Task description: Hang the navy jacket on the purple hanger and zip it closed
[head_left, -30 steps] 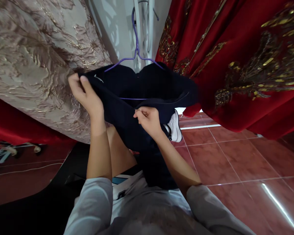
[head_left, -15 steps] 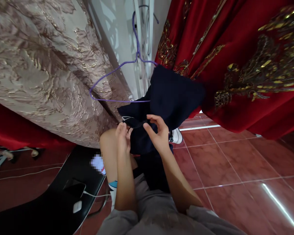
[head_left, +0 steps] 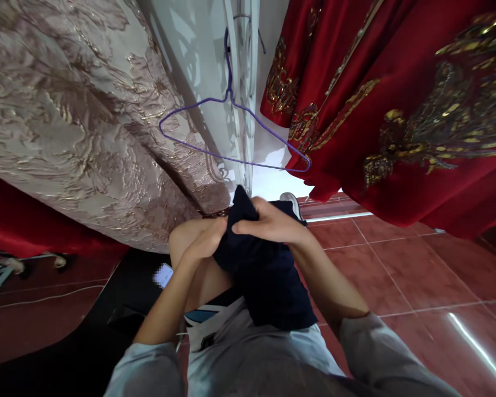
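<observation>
The dark garment [head_left: 275,289] is bunched between the person's two hands, its upper end rising to a point between them and its lower part draped down over the lap. The left hand [head_left: 206,241] grasps its edge, the fingertips partly hidden by the cloth. The right hand [head_left: 275,220] grips the upper part from the other side, thumb laid across the front and fingers mostly out of sight behind. Above the cloth and apart from it, a purple hanger [head_left: 252,163] hangs by a white rack [head_left: 243,110], its right end in front of a red dress [head_left: 400,182] with gold trim. A pale, textured cloth [head_left: 86,110] fills the left side, close to the left knee [head_left: 182,237]. Below that cloth, a phone [head_left: 164,274] with a lit screen lies on a black surface [head_left: 119,292], near the left forearm. A light shoe [head_left: 290,203] shows just beyond the garment, and red tiles [head_left: 367,264] cover the floor at right.
</observation>
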### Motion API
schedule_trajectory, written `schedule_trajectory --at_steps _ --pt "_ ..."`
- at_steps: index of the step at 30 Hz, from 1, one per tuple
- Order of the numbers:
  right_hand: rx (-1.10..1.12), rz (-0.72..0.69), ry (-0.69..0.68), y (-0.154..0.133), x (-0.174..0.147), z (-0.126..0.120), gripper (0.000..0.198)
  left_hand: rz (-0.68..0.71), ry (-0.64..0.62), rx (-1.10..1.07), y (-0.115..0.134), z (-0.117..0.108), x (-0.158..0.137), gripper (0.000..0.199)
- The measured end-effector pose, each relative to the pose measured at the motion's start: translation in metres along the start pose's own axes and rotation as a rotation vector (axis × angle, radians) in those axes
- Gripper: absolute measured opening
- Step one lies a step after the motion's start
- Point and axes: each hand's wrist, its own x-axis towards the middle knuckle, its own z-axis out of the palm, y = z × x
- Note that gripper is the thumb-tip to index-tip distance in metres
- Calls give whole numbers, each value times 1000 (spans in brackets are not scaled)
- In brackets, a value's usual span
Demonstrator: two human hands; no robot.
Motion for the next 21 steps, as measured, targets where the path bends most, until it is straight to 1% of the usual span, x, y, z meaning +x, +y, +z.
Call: schedule_trajectory --at_steps 1,2,4,5,6,7,8,9,10,11,12,14,15,16,18,19,21 --pt "-44 -30 -13 -10 1 -10 24 -17 -109 95 0 -6 -1 58" --pt "-108 -78 12 -20 1 -18 29 -22 -203 208 1 -13 -3 49" --pt "-285 -218 99 -36 0 -33 40 -48 -328 475 2 -30 -3 31" --pt "-378 -307 136 -42 -1 -38 43 -78 -366 604 1 -40 -3 25" --pt "-463 -391 169 -47 -1 -42 45 -115 -382 706 -1 -52 -3 26" --pt "-532 -465 210 -50 1 -45 45 -157 -386 791 -5 -64 -3 31" --pt "-582 -509 261 -49 4 -47 43 -198 -387 859 -10 -76 -3 36" --pt "-607 -518 327 -46 9 -49 38 -225 -380 909 -16 -89 -3 40" --pt "-608 -497 394 -39 17 -49 30 -232 -358 941 -20 -100 -4 41" --pt "-579 -453 460 -28 27 -49 23 -223 -320 956 -23 -111 -4 41" --pt "-522 -390 518 -14 38 -49 19 -209 -273 951 -25 -120 -5 42" --pt "-350 -258 574 19 61 -47 31 -203 -189 883 -25 -135 -9 38" --pt "-268 -180 575 35 69 -47 37 -223 -161 831 -23 -140 -12 34" --pt "-226 -118 558 49 75 -47 39 -253 -146 779 -21 -144 -15 29" --pt "-239 -68 588 67 75 -50 37 -301 -139 706 -19 -149 -22 27" --pt "-291 -65 631 70 70 -54 35 -306 -127 692 -18 -151 -26 30" --pt "-429 -77 729 68 54 -63 37 -266 -64 700 -16 -153 -30 35"
